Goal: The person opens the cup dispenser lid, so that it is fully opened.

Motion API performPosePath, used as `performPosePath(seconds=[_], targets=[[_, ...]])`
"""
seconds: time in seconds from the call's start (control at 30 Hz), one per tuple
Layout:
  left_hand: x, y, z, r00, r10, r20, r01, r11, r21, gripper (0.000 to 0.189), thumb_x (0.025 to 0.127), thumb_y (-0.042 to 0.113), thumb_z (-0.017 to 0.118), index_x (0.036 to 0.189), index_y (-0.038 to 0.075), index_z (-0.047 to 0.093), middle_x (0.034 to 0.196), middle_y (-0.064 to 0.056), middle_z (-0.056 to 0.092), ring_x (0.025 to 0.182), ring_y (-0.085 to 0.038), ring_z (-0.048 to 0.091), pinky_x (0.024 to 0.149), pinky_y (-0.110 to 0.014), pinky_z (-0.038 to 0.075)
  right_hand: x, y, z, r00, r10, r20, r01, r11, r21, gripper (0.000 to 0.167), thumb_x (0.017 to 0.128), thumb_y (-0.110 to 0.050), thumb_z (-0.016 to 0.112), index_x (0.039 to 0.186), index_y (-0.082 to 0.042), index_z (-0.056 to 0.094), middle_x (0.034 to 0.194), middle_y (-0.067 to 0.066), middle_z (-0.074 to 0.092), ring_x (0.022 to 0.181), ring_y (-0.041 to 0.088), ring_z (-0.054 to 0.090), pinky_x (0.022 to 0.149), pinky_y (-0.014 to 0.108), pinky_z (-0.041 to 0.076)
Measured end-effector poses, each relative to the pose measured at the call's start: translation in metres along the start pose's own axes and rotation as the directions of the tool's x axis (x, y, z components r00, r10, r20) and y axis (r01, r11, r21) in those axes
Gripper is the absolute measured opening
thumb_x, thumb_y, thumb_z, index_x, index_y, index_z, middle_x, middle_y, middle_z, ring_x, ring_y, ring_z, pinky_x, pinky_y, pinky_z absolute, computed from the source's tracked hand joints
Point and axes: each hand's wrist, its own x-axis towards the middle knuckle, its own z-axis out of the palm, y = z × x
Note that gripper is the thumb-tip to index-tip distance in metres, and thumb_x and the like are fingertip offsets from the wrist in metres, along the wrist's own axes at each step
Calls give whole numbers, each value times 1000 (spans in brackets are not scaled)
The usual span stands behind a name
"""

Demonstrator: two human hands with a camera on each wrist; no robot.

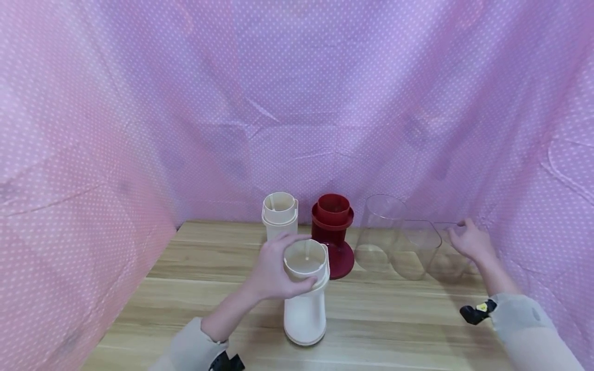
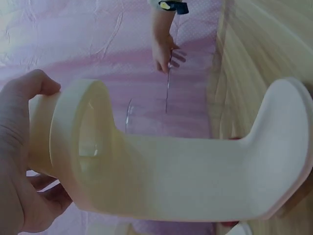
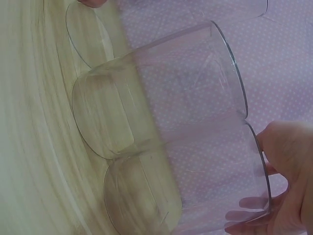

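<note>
My left hand [image 1: 274, 270] grips the round, cup-like top of a cream-white stand [image 1: 304, 317], thumb on the near side and fingers around the far side. In the left wrist view this stand [image 2: 181, 176] shows a ring, a curved back and a flared foot close to the wooden table. At the far right my right hand [image 1: 471, 241] pinches the rim of the rightmost clear cylinder [image 1: 447, 265]. In the right wrist view its thumb and fingers lie at that cylinder's rim [image 3: 264, 161], several fingers showing through the clear wall.
A second cream-white stand [image 1: 280, 216] and a dark red stand [image 1: 332, 219] stand at the back of the table [image 1: 204, 288]. Two more clear cylinders [image 1: 381, 226] [image 1: 414, 252] stand close beside the held one. Pink dotted cloth [image 1: 297, 103] hangs behind and at both sides.
</note>
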Motion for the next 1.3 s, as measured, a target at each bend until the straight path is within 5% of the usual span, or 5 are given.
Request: performPosePath(seconds=[0.2, 0.37, 0.63, 0.87, 1.3], targets=[[4, -20, -39, 997, 77, 21, -77, 997, -19, 75, 64, 27, 94, 131, 6, 71, 122, -4, 77, 108, -18, 71, 89, -35, 60, -1, 0, 3, 1000, 3, -19, -3, 1000, -13, 61, 109, -38, 39, 141, 14, 38, 131, 56, 46, 115, 76, 46, 91, 77, 48], [-2, -46, -75, 992, 122, 41, -121, 992, -18, 72, 64, 23, 94, 130, 2, 71, 110, -4, 77, 95, -17, 70, 80, -30, 59, -4, -3, 5, 1000, 18, -17, -18, 1000, -16, 62, 109, -40, 38, 142, 12, 38, 135, 55, 44, 118, 75, 44, 91, 79, 47], [-4, -87, -117, 989, 142, 34, -142, 990, 22, 65, 65, 15, 93, 125, 1, 74, 108, -8, 79, 91, -22, 71, 77, -28, 59, -6, -4, 2, 998, 46, -31, -47, 999, -21, 63, 109, -43, 36, 145, 10, 38, 139, 52, 42, 121, 73, 43, 91, 81, 46], [3, -111, -137, 998, 18, 65, -28, 988, 154, 66, 68, 16, 93, 130, 4, 72, 117, -10, 78, 99, -23, 72, 83, -34, 60, -12, -2, 2, 997, 63, -43, -63, 998, -13, 61, 109, -42, 37, 143, 9, 39, 139, 54, 41, 121, 74, 42, 90, 82, 46], [26, -154, -146, 989, -138, 46, 126, 972, 200, 67, 72, 13, 88, 135, -2, 69, 123, -23, 74, 104, -37, 69, 86, -49, 55, -14, -2, 6, 997, 59, -54, -60, 998, -23, 60, 109, -41, 38, 142, 9, 40, 138, 52, 45, 119, 74, 45, 89, 79, 48]])
